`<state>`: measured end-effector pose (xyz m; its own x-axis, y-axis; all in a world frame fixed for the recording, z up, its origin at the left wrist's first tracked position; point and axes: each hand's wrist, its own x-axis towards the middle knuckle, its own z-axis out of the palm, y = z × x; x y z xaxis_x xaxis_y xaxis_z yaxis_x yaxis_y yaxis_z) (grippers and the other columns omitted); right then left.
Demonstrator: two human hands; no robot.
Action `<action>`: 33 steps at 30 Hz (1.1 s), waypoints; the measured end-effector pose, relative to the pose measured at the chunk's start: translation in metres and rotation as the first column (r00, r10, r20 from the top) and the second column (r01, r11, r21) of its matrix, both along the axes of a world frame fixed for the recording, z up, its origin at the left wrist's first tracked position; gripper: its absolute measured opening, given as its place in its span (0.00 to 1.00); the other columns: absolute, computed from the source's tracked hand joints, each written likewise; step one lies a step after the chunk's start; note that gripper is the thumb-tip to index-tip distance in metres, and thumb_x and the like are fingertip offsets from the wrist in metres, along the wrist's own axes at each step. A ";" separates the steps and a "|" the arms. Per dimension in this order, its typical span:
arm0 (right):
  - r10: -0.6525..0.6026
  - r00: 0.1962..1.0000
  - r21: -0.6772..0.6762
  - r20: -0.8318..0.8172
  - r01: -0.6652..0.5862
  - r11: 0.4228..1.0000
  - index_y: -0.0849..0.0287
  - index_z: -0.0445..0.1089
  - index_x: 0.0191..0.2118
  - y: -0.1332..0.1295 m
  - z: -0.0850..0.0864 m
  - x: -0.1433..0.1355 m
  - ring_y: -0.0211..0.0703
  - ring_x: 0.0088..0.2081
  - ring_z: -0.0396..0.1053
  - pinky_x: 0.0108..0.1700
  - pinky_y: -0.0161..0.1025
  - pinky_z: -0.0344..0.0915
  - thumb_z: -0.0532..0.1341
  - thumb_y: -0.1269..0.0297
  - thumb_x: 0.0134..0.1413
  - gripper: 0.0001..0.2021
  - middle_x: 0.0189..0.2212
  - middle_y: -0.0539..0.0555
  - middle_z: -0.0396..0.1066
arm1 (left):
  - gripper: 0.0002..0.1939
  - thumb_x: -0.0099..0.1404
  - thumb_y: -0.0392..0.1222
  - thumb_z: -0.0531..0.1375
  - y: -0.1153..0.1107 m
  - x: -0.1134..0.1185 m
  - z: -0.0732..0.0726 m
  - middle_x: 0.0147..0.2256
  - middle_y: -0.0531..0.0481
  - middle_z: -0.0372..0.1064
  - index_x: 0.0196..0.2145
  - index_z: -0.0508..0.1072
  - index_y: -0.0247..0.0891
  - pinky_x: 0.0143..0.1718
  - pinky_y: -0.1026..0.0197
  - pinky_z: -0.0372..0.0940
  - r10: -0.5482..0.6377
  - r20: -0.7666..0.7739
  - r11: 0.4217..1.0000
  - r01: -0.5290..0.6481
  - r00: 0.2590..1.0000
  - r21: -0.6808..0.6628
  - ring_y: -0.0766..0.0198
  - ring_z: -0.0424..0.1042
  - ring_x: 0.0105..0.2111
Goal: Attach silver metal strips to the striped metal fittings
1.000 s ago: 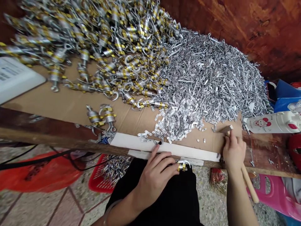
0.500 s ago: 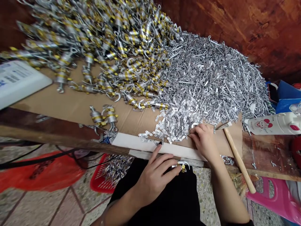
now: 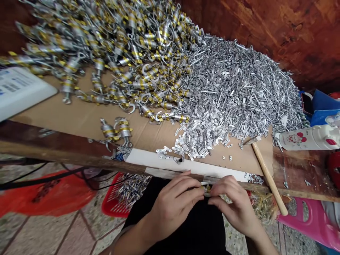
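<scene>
My left hand (image 3: pixel 176 202) is closed around a silver metal hook fitting (image 3: pixel 207 188) with a yellow part, held low in front of the bench edge. From the other side my right hand (image 3: pixel 233 202) meets it, thumb and fingers bent inward at the fitting's right end. Whatever lies between the right fingertips is hidden. Just beyond the hands, small perforated metal plates (image 3: pixel 198 141) lie heaped on cardboard (image 3: pixel 148 138). A few of these links (image 3: pixel 164 151) rest along the white strip (image 3: pixel 151 160) at the front.
Behind stand a large pile of silver-and-yellow hook fittings (image 3: pixel 127 46) and a pile of metal pins and plates (image 3: pixel 239 85). A wooden-handled hammer (image 3: pixel 268 177) overhangs the edge at right, near a white bottle (image 3: pixel 302 138). A white box (image 3: pixel 23 92) lies left; a red basket (image 3: pixel 114 198) stands below.
My right hand has left the small plates and come back toward me to the hook fitting. My left hand has drawn its forefinger off the strip and closed around the fitting.
</scene>
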<state>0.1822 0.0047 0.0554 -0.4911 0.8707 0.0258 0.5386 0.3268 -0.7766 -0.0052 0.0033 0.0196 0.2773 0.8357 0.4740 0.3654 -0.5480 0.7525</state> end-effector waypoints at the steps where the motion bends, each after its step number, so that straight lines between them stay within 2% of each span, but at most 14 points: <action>1: -0.056 0.998 -0.007 -0.006 0.056 0.998 0.54 0.63 0.39 -0.001 -0.004 0.002 0.40 0.38 0.65 0.39 0.37 0.63 0.59 0.65 0.55 0.06 0.34 0.51 0.68 | 0.06 0.63 0.31 0.56 0.000 0.000 0.000 0.30 0.52 0.70 0.34 0.71 0.37 0.48 0.58 0.67 0.019 0.025 0.999 -0.018 1.000 -0.033 0.69 0.70 0.33; 3: -0.154 0.988 0.021 0.023 0.153 0.988 0.54 0.64 0.40 -0.005 -0.011 0.003 0.42 0.41 0.65 0.40 0.38 0.64 0.59 0.63 0.54 0.08 0.36 0.53 0.66 | 0.05 0.62 0.31 0.56 -0.001 0.001 0.001 0.29 0.53 0.70 0.33 0.71 0.38 0.47 0.61 0.66 0.061 0.069 0.994 -0.055 0.996 -0.095 0.70 0.70 0.32; 6: -0.222 0.972 0.190 0.081 0.204 0.960 0.56 0.65 0.37 -0.013 -0.019 -0.003 0.41 0.38 0.64 0.38 0.38 0.62 0.56 0.70 0.56 0.04 0.33 0.53 0.65 | 0.05 0.60 0.31 0.57 -0.001 0.004 0.001 0.28 0.54 0.70 0.30 0.71 0.38 0.44 0.64 0.67 0.117 0.101 0.983 -0.100 0.988 -0.157 0.71 0.70 0.30; 10: -0.235 0.962 0.495 0.138 0.138 0.858 0.58 0.66 0.39 -0.019 -0.022 -0.012 0.41 0.35 0.62 0.40 0.41 0.58 0.57 0.75 0.54 0.08 0.31 0.53 0.67 | 0.05 0.59 0.30 0.58 -0.002 0.006 0.001 0.27 0.54 0.69 0.29 0.71 0.38 0.44 0.63 0.67 0.145 0.068 0.977 -0.131 0.987 -0.170 0.70 0.70 0.30; 12: -0.227 0.957 0.543 0.178 0.097 0.834 0.58 0.66 0.41 -0.019 -0.021 -0.012 0.42 0.35 0.62 0.41 0.42 0.56 0.57 0.75 0.54 0.09 0.32 0.53 0.68 | 0.05 0.59 0.30 0.57 -0.002 0.006 0.002 0.26 0.54 0.69 0.28 0.70 0.38 0.44 0.61 0.66 0.134 0.040 0.978 -0.126 0.990 -0.165 0.70 0.69 0.29; 14: -0.199 0.960 0.466 0.196 0.087 0.880 0.58 0.64 0.43 -0.017 -0.019 -0.011 0.41 0.36 0.62 0.40 0.42 0.55 0.56 0.75 0.55 0.10 0.33 0.53 0.68 | 0.06 0.60 0.30 0.57 -0.002 0.006 0.002 0.26 0.54 0.69 0.28 0.70 0.38 0.45 0.60 0.66 0.100 0.015 0.983 -0.097 0.995 -0.159 0.70 0.69 0.29; 17: -0.122 0.975 0.209 0.187 0.082 0.974 0.58 0.63 0.40 -0.014 -0.015 -0.010 0.39 0.35 0.61 0.39 0.40 0.55 0.53 0.76 0.57 0.08 0.32 0.51 0.67 | 0.06 0.61 0.30 0.55 -0.004 0.005 -0.001 0.26 0.54 0.68 0.29 0.70 0.37 0.46 0.59 0.65 0.039 -0.015 0.990 -0.040 0.999 -0.132 0.70 0.68 0.28; 19: -0.114 0.974 0.045 0.193 0.107 0.993 0.57 0.62 0.35 -0.013 -0.015 -0.009 0.39 0.34 0.61 0.38 0.38 0.55 0.53 0.75 0.57 0.06 0.31 0.50 0.66 | 0.06 0.62 0.31 0.55 -0.006 0.005 -0.007 0.28 0.54 0.70 0.32 0.70 0.37 0.49 0.58 0.63 0.014 -0.049 0.998 -0.017 0.999 -0.059 0.70 0.68 0.30; 22: -0.162 0.959 -0.118 0.232 0.193 0.974 0.57 0.62 0.30 -0.012 -0.020 -0.010 0.39 0.33 0.61 0.36 0.38 0.55 0.54 0.74 0.56 0.06 0.28 0.48 0.65 | 0.07 0.64 0.35 0.56 -0.010 0.005 -0.025 0.34 0.52 0.73 0.39 0.71 0.35 0.57 0.52 0.54 0.000 -0.167 0.990 0.023 0.986 0.137 0.65 0.69 0.39; 24: -0.207 0.940 -0.121 0.271 0.247 0.962 0.58 0.63 0.29 -0.011 -0.026 -0.011 0.39 0.33 0.61 0.37 0.38 0.54 0.56 0.74 0.55 0.06 0.27 0.48 0.66 | 0.09 0.64 0.39 0.56 -0.011 0.004 -0.038 0.38 0.51 0.73 0.41 0.71 0.35 0.61 0.47 0.45 0.035 -0.254 0.972 0.026 0.966 0.233 0.61 0.66 0.46; 27: -0.277 0.902 -0.024 0.330 0.302 0.953 0.56 0.66 0.29 -0.008 -0.030 -0.010 0.41 0.34 0.60 0.38 0.39 0.52 0.58 0.73 0.54 0.05 0.28 0.48 0.67 | 0.11 0.64 0.39 0.56 -0.011 0.005 -0.050 0.41 0.51 0.73 0.43 0.71 0.36 0.62 0.45 0.39 0.092 -0.332 0.957 0.009 0.939 0.290 0.60 0.64 0.48; 29: -0.273 0.900 -0.015 0.339 0.295 0.955 0.56 0.68 0.30 0.000 -0.030 -0.007 0.42 0.35 0.61 0.38 0.40 0.52 0.60 0.72 0.52 0.04 0.29 0.49 0.67 | 0.11 0.64 0.38 0.56 -0.010 0.007 -0.049 0.40 0.51 0.73 0.44 0.71 0.35 0.62 0.44 0.37 0.109 -0.360 0.957 -0.001 0.927 0.289 0.60 0.64 0.48; 31: -0.250 0.919 -0.043 0.304 0.276 0.960 0.56 0.68 0.30 0.014 -0.028 -0.003 0.42 0.36 0.62 0.39 0.40 0.53 0.60 0.70 0.52 0.02 0.31 0.49 0.68 | 0.11 0.65 0.38 0.55 -0.009 0.009 -0.043 0.39 0.50 0.72 0.43 0.71 0.34 0.62 0.44 0.37 0.118 -0.385 0.964 -0.012 0.916 0.266 0.60 0.64 0.47; 33: -0.275 0.930 -0.017 0.245 0.288 0.957 0.56 0.68 0.31 0.032 -0.028 -0.001 0.42 0.36 0.62 0.39 0.40 0.55 0.58 0.69 0.54 0.03 0.31 0.50 0.69 | 0.10 0.66 0.37 0.53 -0.008 0.011 -0.036 0.37 0.50 0.72 0.42 0.72 0.35 0.62 0.44 0.36 0.110 -0.417 0.975 -0.016 0.902 0.222 0.59 0.64 0.46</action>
<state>0.1815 0.0371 0.0271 -0.2116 0.9712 -0.1100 0.7733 0.0975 -0.6264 0.0060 -0.0046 -0.0168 0.4409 0.7533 0.4880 0.6624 -0.6400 0.3895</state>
